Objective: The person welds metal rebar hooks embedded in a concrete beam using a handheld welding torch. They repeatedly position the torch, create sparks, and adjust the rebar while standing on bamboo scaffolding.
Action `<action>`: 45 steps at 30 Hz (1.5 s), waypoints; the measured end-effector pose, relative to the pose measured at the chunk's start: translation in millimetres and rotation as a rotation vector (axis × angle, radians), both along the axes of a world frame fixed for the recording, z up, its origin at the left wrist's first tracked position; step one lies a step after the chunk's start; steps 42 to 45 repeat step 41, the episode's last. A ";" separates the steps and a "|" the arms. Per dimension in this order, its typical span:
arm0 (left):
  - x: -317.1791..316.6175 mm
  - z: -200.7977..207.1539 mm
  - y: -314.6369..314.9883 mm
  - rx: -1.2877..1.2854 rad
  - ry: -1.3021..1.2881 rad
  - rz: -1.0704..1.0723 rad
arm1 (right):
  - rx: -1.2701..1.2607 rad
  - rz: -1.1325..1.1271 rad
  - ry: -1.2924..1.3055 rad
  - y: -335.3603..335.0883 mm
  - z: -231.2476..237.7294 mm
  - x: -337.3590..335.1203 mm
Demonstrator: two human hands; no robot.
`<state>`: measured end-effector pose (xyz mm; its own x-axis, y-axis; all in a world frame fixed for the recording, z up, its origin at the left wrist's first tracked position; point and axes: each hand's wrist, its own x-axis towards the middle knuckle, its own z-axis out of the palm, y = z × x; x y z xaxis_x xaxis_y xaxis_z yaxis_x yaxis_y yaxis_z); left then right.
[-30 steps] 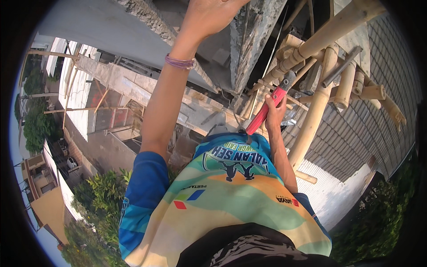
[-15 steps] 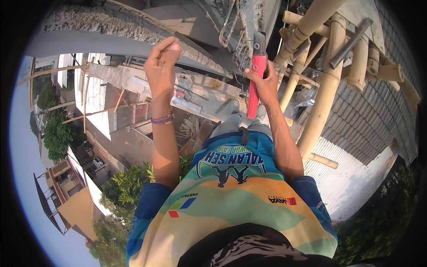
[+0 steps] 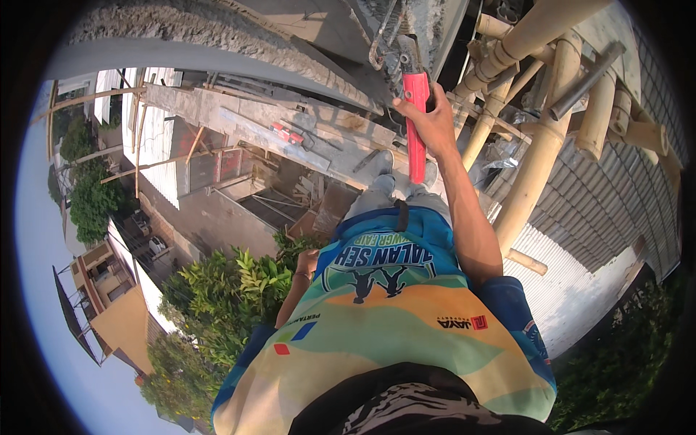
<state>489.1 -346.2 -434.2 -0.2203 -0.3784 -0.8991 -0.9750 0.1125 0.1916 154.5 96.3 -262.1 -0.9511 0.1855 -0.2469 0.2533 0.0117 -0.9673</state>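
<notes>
My right hand [image 3: 431,125] is wrapped round a red-handled tool [image 3: 416,138] with a grey metal head and a round bolt or hole near its top. The tool stands nearly upright, its head beside bent reinforcing bars [image 3: 383,38] at a rough concrete column. What exact kind of tool it is does not show. My left hand [image 3: 307,262] hangs low by the left side of my waist, partly hidden by my shirt and forearm. Its fingers are too small and covered to read.
Bamboo scaffold poles [image 3: 540,170] crowd the right, with a grey metal pipe [image 3: 586,81] across them. A plank walkway [image 3: 217,119] runs left from my feet, bearing a red object [image 3: 287,133]. A concrete beam [image 3: 181,54] crosses the top left. Far below lie treetops [image 3: 225,293] and roofs.
My left hand has dropped from its raised place beside the beam down to my waist. My right hand keeps its grip on the red-handled tool, which has shifted slightly left and up.
</notes>
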 end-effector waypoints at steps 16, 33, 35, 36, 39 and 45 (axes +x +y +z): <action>-133.7 16.2 27.9 -0.022 0.579 -0.282 | 0.007 0.014 -0.033 -0.6 -6.9 -1.4; -112.5 -117.1 -50.3 0.415 0.549 -0.247 | -0.394 -0.382 0.064 -16.5 -29.9 26.8; -147.3 -128.6 -49.0 0.199 0.838 -0.728 | -0.511 -0.427 0.005 -8.7 -40.7 45.9; -163.5 -124.5 -44.4 0.046 0.856 -1.009 | -0.574 -0.507 -0.065 -4.8 -48.7 54.1; -220.5 -73.1 -14.1 -0.155 0.916 -0.929 | -0.765 -0.635 -0.210 5.2 -76.5 78.5; -271.8 -13.9 14.5 0.024 0.852 -0.531 | -0.957 -0.756 -0.167 5.0 -95.7 90.6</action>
